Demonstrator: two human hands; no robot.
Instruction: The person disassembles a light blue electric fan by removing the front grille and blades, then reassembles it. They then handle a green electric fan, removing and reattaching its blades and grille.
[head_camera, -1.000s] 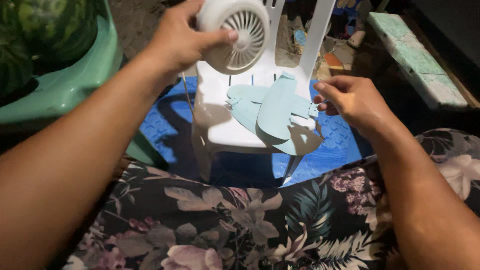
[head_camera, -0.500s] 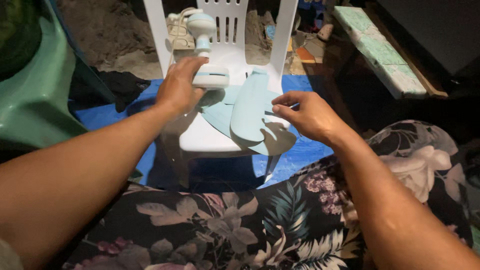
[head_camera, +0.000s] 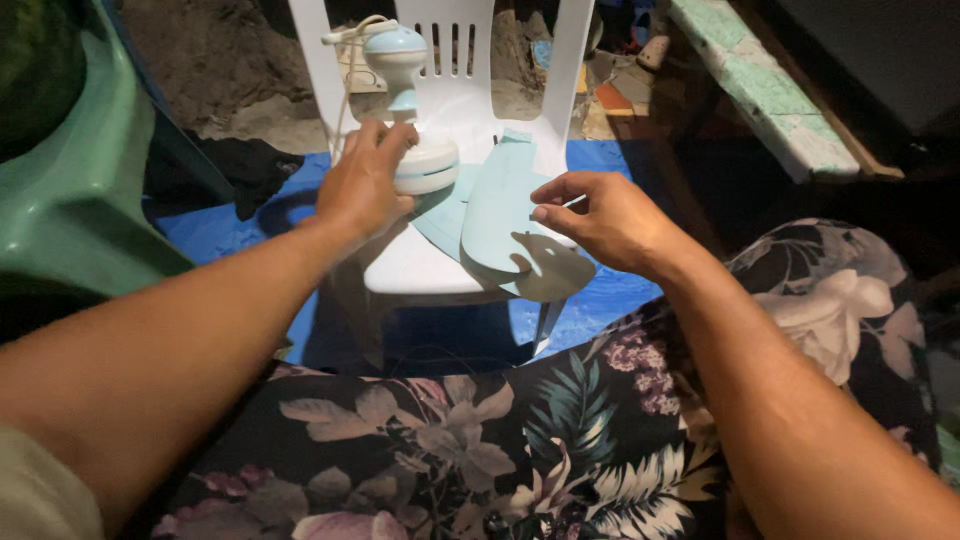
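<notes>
Nearest the camera, a lap in dark floral fabric (head_camera: 450, 450) is seen, with both bare forearms extended over it toward one white plastic chair (head_camera: 420, 265).

One pale blue fan blade piece (head_camera: 500, 215) is laid flat on the chair seat; at least three broad lobes are counted, one hanging over the front edge. The right hand (head_camera: 610, 220) is held just above its right side, fingers curled loosely, thumb and forefinger close together; whether anything is pinched cannot be told.

Further back on the seat, one small fan body is stood upright: a round white-and-blue base (head_camera: 425, 165), a short neck and a domed motor head (head_camera: 395, 45). The left hand (head_camera: 362, 185) is closed around the base's left side, fingers on top.

One green plastic chair (head_camera: 70, 190) is noted at left, blue sheeting (head_camera: 240, 215) beneath.
</notes>
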